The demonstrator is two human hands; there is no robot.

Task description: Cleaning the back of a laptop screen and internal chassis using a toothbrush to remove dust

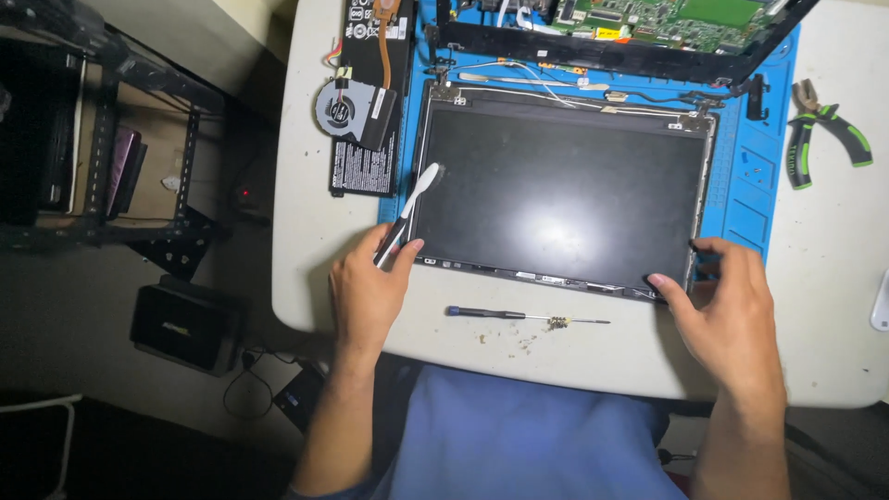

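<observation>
Fingers of the left hand [366, 287] pinch a white pry tool [409, 211] at the screen [560, 190]; the right hand [727, 310], spread, touches the screen's lower right corner.

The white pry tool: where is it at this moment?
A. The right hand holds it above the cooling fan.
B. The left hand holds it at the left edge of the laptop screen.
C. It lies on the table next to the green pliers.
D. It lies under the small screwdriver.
B: the left hand grips the white pry tool, whose tip lies at the left edge of the laptop screen.
</observation>
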